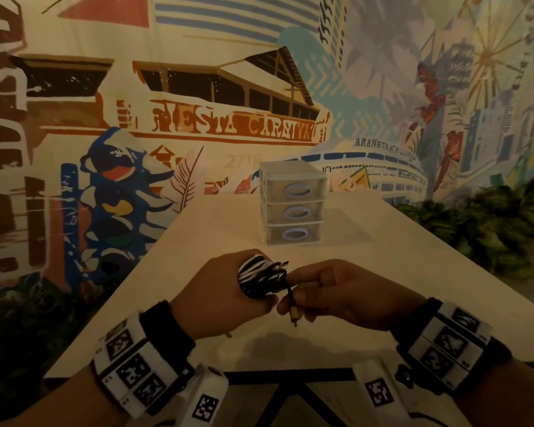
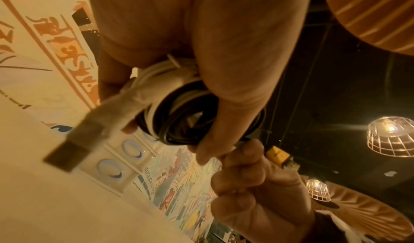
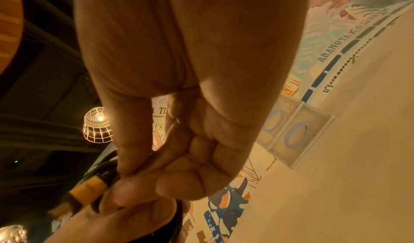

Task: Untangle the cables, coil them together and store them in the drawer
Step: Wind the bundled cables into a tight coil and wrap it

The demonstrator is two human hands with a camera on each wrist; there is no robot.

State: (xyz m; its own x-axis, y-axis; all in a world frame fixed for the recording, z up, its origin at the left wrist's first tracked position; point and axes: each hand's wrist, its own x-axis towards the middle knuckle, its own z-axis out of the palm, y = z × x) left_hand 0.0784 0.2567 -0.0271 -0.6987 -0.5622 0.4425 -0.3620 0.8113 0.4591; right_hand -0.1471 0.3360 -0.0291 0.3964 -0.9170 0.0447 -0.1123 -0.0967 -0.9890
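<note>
A coil of black and white cables is held above the near half of the table. My left hand grips the coil, fingers curled round it. My right hand pinches the black cable's loose end between thumb and fingers, just above its gold plug, which hangs down. A white cable's USB plug sticks out of the coil in the left wrist view. The clear three-drawer unit stands farther back on the table with all drawers closed.
The pale table runs back to a painted mural wall. Green plants line its right side. Dark table legs show below the near edge. Wire-cage lamps hang overhead.
</note>
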